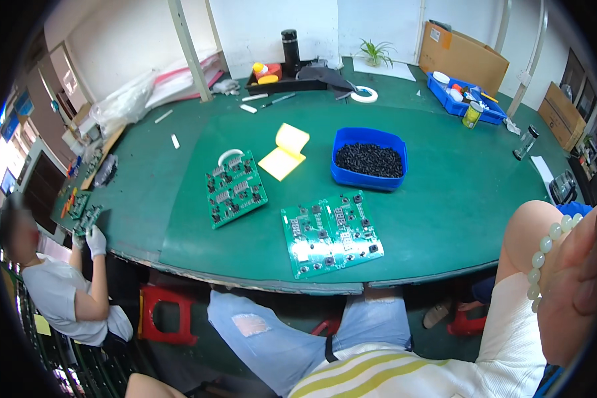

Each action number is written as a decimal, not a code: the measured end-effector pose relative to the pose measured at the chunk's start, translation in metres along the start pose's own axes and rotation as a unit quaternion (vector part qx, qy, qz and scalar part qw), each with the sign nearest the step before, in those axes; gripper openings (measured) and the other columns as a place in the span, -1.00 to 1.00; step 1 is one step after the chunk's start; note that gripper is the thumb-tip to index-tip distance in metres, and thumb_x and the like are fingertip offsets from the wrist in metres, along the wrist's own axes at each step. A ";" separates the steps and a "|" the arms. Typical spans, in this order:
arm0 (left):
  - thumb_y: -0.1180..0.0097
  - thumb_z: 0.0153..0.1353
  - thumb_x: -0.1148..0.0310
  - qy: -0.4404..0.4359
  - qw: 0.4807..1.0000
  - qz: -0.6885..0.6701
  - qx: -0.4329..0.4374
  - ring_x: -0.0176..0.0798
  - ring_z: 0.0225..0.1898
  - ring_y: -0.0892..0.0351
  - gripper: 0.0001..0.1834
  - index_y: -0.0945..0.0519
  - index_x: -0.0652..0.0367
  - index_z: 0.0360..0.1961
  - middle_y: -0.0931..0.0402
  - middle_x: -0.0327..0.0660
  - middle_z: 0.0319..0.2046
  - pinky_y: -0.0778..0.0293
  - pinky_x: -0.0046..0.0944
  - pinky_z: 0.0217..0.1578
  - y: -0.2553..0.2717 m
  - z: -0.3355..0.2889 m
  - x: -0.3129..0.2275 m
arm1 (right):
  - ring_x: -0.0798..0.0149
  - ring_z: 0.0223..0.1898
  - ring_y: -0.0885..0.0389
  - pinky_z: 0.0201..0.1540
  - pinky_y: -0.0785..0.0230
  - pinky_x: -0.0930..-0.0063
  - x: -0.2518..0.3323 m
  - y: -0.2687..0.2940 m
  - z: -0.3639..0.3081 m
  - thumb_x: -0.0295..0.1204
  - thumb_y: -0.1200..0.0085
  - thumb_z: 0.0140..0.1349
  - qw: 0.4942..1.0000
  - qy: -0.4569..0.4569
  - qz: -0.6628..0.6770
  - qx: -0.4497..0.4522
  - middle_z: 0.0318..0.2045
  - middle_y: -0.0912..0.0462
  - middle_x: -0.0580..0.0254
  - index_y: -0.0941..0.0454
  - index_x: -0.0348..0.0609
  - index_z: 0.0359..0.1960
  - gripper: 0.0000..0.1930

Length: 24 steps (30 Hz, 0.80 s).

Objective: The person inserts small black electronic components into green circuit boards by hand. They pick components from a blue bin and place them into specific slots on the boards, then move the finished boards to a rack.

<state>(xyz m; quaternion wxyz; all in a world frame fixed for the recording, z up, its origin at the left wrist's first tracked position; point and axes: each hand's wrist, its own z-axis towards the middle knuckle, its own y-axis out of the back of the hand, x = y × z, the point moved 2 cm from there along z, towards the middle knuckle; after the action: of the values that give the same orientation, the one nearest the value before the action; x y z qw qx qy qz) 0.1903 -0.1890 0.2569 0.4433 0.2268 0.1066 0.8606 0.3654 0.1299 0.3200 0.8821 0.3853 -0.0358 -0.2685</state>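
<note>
The near circuit board [330,233] lies flat on the green tabletop [444,199], close to its front edge and just ahead of the person's knees; it is a green panel studded with small black parts and white connectors. Up and left of it sits a second circuit board [236,188], tilted, with a white curved strip touching its far edge. Behind the near board stands a blue bin [369,158] heaped with small black pieces, and left of that bin a yellow notepad [284,153] lies with its cover folded up. The right hand [580,278] is raised well to the right of the near board, very close to the camera, a pale bead bracelet [544,255] on the wrist — it holds nothing and its fingers look loosely curled rather than clenched. The left hand is out of the picture. The board should be light and stiff but fragile on its face — best taken by its bare edges, not the parts. Far left of the near board, another person's white-gloved hand [95,240] rests by more boards.
</note>
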 end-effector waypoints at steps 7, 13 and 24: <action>-0.06 0.28 0.40 0.021 1.000 -0.005 -0.011 -0.31 -0.03 -0.47 -0.78 -0.54 0.14 -0.05 -0.53 -0.19 -0.09 -0.28 -0.21 -0.06 0.003 0.001 0.001 | 0.53 -0.59 -0.29 -0.55 -0.09 0.62 0.002 -0.007 -0.003 -0.38 -0.04 0.31 0.999 -0.027 0.001 -0.028 -0.51 -0.42 0.47 -0.57 0.23 -0.17 -0.87; -0.06 0.28 0.41 0.036 0.999 -0.011 -0.029 -0.31 -0.01 -0.46 -0.77 -0.53 0.14 -0.04 -0.53 -0.19 -0.06 -0.26 -0.20 -0.03 0.002 0.009 0.006 | 0.54 -0.61 -0.27 -0.56 -0.07 0.64 0.003 -0.009 -0.006 -0.36 -0.02 0.33 0.992 -0.085 -0.016 -0.092 -0.53 -0.40 0.50 -0.57 0.30 -0.18 -0.86; -0.05 0.28 0.43 0.078 0.992 -0.069 -0.075 -0.30 0.03 -0.43 -0.74 -0.52 0.13 -0.01 -0.51 -0.19 -0.02 -0.22 -0.18 0.02 0.004 0.032 0.005 | 0.65 -0.64 -0.30 -0.55 -0.09 0.75 0.008 -0.018 0.003 -0.29 -0.08 0.33 0.991 -0.083 0.072 -0.082 -0.56 -0.40 0.60 -0.62 0.36 -0.20 -0.89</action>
<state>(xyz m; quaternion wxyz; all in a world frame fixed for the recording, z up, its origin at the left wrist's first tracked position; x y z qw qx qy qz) 0.2004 -0.1874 0.2874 0.5079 0.1169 0.0915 0.8485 0.3630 0.1137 0.3087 0.9217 0.2847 -0.1148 -0.2371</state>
